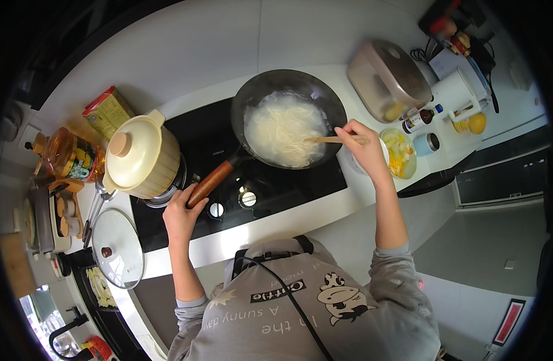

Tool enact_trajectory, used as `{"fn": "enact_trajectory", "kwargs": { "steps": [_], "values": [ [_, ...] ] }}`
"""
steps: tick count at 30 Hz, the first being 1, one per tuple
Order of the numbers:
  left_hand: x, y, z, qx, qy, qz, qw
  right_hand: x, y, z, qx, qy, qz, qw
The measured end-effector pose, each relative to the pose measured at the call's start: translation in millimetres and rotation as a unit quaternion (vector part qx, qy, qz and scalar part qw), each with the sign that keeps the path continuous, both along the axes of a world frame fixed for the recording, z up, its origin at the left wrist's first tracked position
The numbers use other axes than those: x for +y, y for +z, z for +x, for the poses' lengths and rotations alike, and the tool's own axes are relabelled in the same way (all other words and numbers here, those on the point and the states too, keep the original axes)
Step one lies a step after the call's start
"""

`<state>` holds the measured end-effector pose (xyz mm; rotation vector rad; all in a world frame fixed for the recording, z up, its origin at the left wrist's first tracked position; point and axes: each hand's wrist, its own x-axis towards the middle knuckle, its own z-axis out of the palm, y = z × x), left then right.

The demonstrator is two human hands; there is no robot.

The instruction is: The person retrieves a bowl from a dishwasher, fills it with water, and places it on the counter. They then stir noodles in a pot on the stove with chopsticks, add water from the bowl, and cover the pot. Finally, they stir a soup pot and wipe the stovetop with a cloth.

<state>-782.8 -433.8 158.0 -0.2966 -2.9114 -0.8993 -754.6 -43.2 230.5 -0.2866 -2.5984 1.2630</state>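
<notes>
A dark wok (288, 76) stands on the right side of the black glass gas hob (276, 198). Pale noodles (287, 126) lie in cloudy, steaming liquid inside it. My left hand (181, 214) grips the end of the wok's brown wooden handle (211, 182). Wooden chopsticks (326, 140) are held in my right hand (362, 146), above the wok's right rim. Their tips reach into the noodles.
A cream lidded pot (145, 158) occupies the left burner. Beside the hob's left edge rests a glass lid (118, 252). An oil bottle (71, 153) and a yellow box (108, 113) stand farther back. Right of the wok are a bowl of cut food (398, 153), a blue cup (426, 145) and a bottle (418, 121).
</notes>
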Motion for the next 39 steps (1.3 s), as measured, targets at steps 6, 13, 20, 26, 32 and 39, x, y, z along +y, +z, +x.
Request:
{"fn": "enact_trajectory", "kwargs": {
  "steps": [6,13,20,26,32,39],
  "values": [
    [1,0,1,-0.002,0.005,-0.002,1.0,-22,-11,3,0.044,0.171,0.091,0.98],
    [2,2,2,-0.004,0.011,0.003,1.0,-7,-39,-43,0.134,0.111,0.095,0.98],
    [3,3,1,-0.004,0.004,-0.001,1.0,-12,-53,-72,0.066,0.102,-0.032,0.992],
    [3,-2,5,-0.006,-0.005,0.013,1.0,-23,-38,-29,0.045,0.116,0.006,0.992],
    [-2,-5,6,0.002,-0.001,0.013,1.0,-33,6,16,0.051,0.002,-0.022,0.998],
    [-1,-6,1,0.024,-0.02,0.01,0.999,-46,-46,-14,0.185,0.151,0.243,0.94]
  ]
}}
